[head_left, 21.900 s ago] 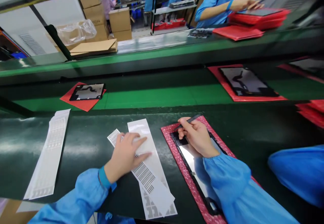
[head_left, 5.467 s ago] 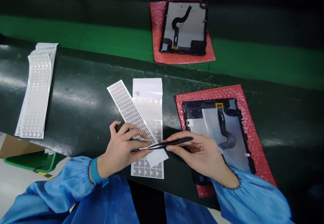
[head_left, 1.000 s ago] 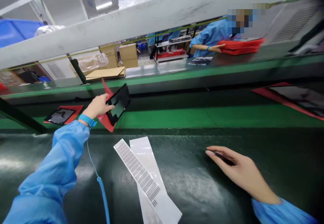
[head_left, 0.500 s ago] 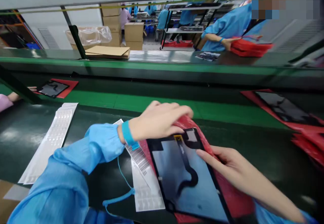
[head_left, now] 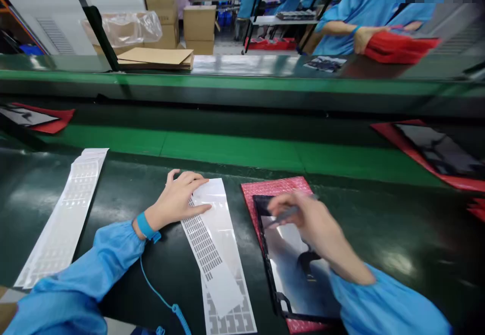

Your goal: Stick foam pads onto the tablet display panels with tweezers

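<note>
Left hand (head_left: 178, 203) is lying flat, fingers spread, pressing down the far end of the sticker strips (head_left: 215, 254) near the middle of the counter (head_left: 125, 193); a blue wrist strap (head_left: 143, 225) is sitting on it, its coiled cord (head_left: 166, 304) trailing off the near edge. Right hand (head_left: 310, 221) is closing on a slim tool (head_left: 284, 215), motion-blurred, over the far end of the display panel (head_left: 288, 269); whether the tip is touching, cannot tell. The hands are working apart.

Change: half a second ago both hands were lowering the panel; now it is resting on its red bubble mat (head_left: 273, 187), back side up, just right of the strips and reaching toward the near edge; left hand is back on the strips. Reading: fetching is over, and the panel is sitting in working position.

Outward: a second stack of strips (head_left: 64, 213) is lying toward the left end; a green belt (head_left: 235, 150) is running beyond the far edge, carrying another panel (head_left: 435, 153) at right; a co-worker (head_left: 364, 21) is handling red mats across the line.
</note>
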